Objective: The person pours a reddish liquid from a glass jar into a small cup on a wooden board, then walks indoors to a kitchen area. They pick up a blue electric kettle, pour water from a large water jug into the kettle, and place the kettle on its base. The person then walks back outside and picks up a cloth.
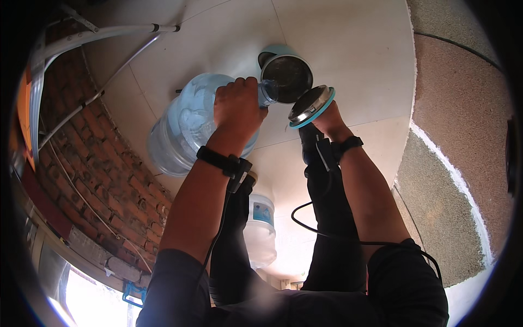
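My left hand [238,109] is closed on a large clear blue water jug [188,120], gripping it close to the neck. The jug lies tilted, its neck pointing right and its mouth over the rim of a pale blue kettle [299,56] that stands on the floor. The kettle's top is uncovered and its inside looks dark. Whether water is flowing, I cannot tell. In my right hand [330,121] is a round kettle lid [312,105], its metal underside and turquoise rim facing up, just right of the kettle. The lid hides most of that hand's fingers.
Pale floor tiles [359,65] surround the kettle. Another water jug [261,231] with a label stands between my legs. At left, a white tubular frame [103,35] stands beside a brick wall [103,163]. Coarse brown and grey mats [452,87] lie to the right.
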{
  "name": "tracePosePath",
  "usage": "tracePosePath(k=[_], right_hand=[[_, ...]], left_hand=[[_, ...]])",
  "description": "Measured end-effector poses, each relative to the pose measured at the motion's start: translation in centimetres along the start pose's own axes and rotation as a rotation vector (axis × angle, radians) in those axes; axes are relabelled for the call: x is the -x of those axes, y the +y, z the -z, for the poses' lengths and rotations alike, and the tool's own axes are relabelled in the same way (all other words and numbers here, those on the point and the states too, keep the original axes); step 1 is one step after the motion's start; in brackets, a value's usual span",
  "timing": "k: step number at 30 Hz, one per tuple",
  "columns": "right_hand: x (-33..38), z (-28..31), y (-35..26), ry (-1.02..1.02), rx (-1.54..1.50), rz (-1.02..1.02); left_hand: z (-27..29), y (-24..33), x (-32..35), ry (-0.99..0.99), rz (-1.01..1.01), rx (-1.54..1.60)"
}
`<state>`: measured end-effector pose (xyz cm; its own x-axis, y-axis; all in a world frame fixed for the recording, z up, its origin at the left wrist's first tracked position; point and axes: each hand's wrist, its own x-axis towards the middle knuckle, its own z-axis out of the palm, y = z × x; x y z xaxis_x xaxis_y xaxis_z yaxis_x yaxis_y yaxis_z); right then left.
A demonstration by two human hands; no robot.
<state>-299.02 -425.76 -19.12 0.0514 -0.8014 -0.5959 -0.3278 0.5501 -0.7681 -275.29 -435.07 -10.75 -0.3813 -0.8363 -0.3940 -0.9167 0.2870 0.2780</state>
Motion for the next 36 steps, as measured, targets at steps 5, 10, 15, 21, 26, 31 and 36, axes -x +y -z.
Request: tracePosePath(k=[5, 10, 15, 21, 26, 31, 36], right_hand=[[0.0, 0.0, 0.3, -0.006, -0.012, 0.023], [0.1, 0.1, -0.4, -0.002, 0.029, 0.016], [0.0, -0.1, 0.3, 0.045, 0.033, -0.007], [0.0, -0.2, 0.7, 0.067, -0.001, -0.014], [0.0, -0.2, 0.7, 0.071, 0.024, -0.009], [0.0, -0.2, 0.5, 0.070, 0.031, -0.010], [-0.2, -0.3, 1.3, 0.082, 0.048, 0.008]], left_hand=[[0.0, 0.0, 0.0, -0.012, 0.003, -0.014], [0.2, 0.1, 0.0, -0.022, 0.010, -0.022], [0.1, 0.1, 0.0, -0.012, 0.007, -0.027], [0.1, 0.3, -0.1, -0.024, 0.020, -0.025], [0.3, 0.3, -0.1, -0.029, 0.021, -0.011], [0.2, 0.2, 0.0, -0.028, 0.020, -0.011], [0.2, 0.2, 0.0, -0.025, 0.014, -0.018]])
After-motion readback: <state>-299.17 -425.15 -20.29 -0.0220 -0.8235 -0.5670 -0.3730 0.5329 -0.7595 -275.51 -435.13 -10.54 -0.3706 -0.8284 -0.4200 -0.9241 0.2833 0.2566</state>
